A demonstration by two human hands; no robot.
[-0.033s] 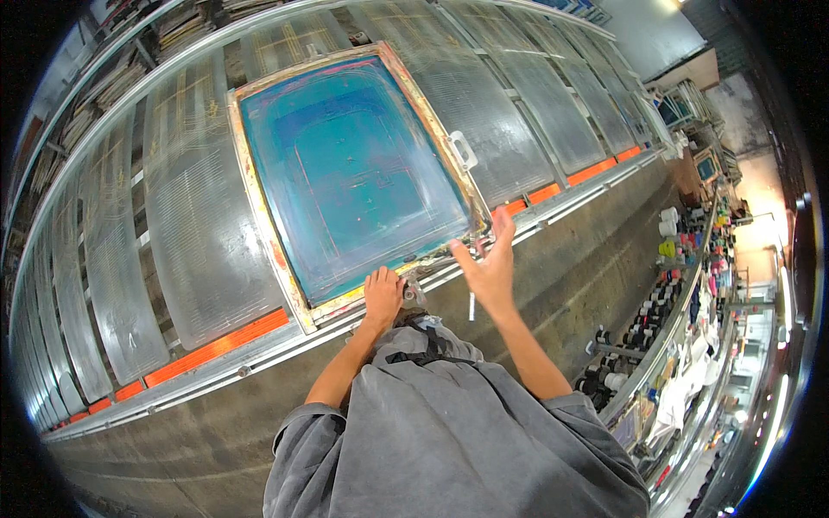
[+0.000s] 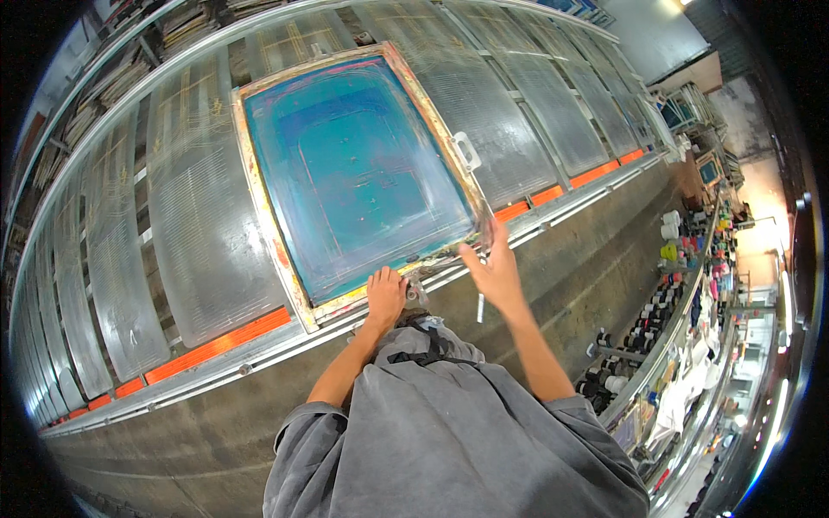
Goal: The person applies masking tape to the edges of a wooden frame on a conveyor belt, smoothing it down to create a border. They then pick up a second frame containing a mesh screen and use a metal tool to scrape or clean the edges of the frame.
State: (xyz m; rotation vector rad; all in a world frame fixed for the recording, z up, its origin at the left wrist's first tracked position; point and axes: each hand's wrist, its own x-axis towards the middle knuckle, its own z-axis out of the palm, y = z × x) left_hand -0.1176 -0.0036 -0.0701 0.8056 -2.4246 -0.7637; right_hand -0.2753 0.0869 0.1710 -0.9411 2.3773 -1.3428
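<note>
A screen-printing frame (image 2: 259,186) with teal mesh and a paint-stained wooden border lies on a long table. My left hand (image 2: 387,293) rests at its near edge, fingers together and curled over the border. Beside those fingers sits a small metal fitting (image 2: 416,289). At the near right corner is my right hand (image 2: 499,272), its thumb apart from the fingers. The fingertips are smeared by motion, so I cannot tell whether they grip anything. A thin white strip (image 2: 480,308) hangs just below that hand.
Ribbed translucent panels (image 2: 203,224) line the table on both sides of the frame. Orange strips (image 2: 220,345) and a metal rail run along its near edge. A white handle (image 2: 466,150) stands at the frame's right side. Shelves with bottles and spools (image 2: 665,298) are at the right.
My right hand has shifted slightly right, and its fingers have drawn closer to the frame's corner. The white strip has moved a little right and down. My left hand stays at the border.
</note>
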